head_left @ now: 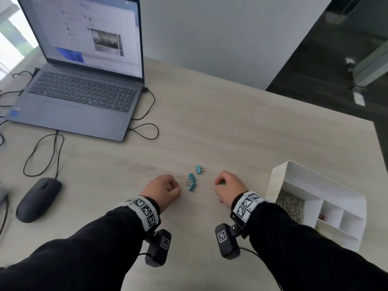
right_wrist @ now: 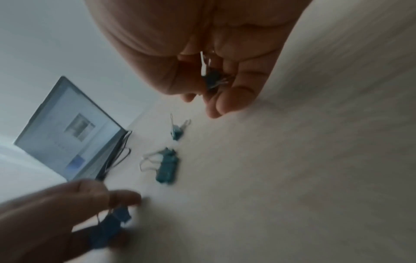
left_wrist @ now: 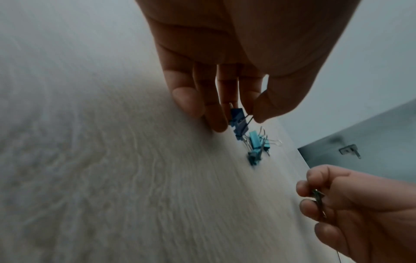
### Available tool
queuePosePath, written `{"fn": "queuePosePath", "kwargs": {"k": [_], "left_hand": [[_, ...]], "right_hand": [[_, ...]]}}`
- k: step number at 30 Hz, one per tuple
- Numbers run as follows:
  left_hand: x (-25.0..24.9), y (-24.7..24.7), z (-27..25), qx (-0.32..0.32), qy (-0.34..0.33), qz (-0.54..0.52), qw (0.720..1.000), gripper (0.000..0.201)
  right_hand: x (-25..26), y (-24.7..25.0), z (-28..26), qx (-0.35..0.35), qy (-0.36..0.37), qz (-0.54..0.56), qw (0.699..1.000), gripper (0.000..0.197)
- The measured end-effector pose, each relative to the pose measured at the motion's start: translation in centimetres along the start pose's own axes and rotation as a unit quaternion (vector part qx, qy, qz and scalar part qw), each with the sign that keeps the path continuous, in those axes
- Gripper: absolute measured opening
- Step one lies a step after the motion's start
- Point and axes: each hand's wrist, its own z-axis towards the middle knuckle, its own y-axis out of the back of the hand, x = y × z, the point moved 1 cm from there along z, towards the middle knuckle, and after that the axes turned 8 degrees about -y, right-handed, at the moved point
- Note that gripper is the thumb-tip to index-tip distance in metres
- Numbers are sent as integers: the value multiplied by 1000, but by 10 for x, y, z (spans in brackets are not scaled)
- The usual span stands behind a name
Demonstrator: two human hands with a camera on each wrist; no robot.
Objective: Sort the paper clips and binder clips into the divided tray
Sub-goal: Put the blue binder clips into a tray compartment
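Observation:
Several teal binder clips lie loose on the table between my hands: a pair [head_left: 191, 182] and a single one [head_left: 199, 169]. My left hand [head_left: 175, 189] pinches a blue binder clip [left_wrist: 236, 118] between thumb and fingers, just above the table. My right hand [head_left: 219, 184] is curled round another teal binder clip [right_wrist: 212, 80], whose wire handle sticks out of the palm. The white divided tray [head_left: 279, 175] stands to the right of my right hand. One of its compartments holds a heap of silver paper clips [head_left: 290, 204].
An open laptop [head_left: 84, 80] sits at the back left with cables [head_left: 144, 131] trailing over the table. A dark mouse [head_left: 38, 199] lies at the left. The table's right edge [head_left: 378, 139] runs just beyond the tray.

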Motion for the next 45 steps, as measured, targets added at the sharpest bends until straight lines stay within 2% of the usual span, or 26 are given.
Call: {"fn": "queuePosePath", "kwargs": {"k": [4, 5, 9, 11, 12, 14, 17, 20, 25, 30, 34, 38, 42, 45], "left_hand": [[5, 5, 2, 15, 14, -17, 1000, 8], [6, 6, 2, 20, 11, -15, 1000, 8], [10, 7, 2, 25, -3, -24, 999, 7], [11, 8, 2, 24, -7, -27, 999, 9], [11, 8, 2, 25, -7, -30, 999, 9], [12, 9, 2, 28, -6, -36, 999, 8], [12, 8, 2, 25, -9, -36, 999, 7], [11, 6, 2, 19, -6, -26, 999, 7], [2, 1, 0, 19, 9, 0, 1000, 8], [-20, -11, -2, 33, 13, 6, 999, 10], [-58, -29, -1, 36, -16, 2, 999, 12], [-106, -54, 4, 32, -51, 30, 998, 12], [-135, -80, 8, -12, -74, 84, 994, 16], [-153, -99, 7, -26, -86, 87, 992, 17]], "right_hand": [[27, 4, 16, -23, 36, -20, 999, 14], [34, 3, 18, -20, 46, -37, 998, 20], [53, -10, 23, 31, 98, -154, 983, 82], [56, -18, 26, 72, 125, -232, 962, 97], [56, -23, 28, 83, 134, -272, 949, 95], [56, -31, 29, 79, 153, -323, 931, 76], [56, -42, 24, 52, 192, -322, 925, 36], [49, -44, 17, 63, 193, -310, 929, 19], [22, -31, 2, 97, 142, -247, 954, 20], [-2, -1, -22, 70, 115, -119, 984, 18], [-21, 32, -42, 22, 135, -76, 988, 14], [-58, 67, -58, -10, 116, -44, 992, 14], [-107, 95, -80, -38, 91, 4, 995, 10], [-137, 111, -93, -67, 89, 32, 993, 9]]}}
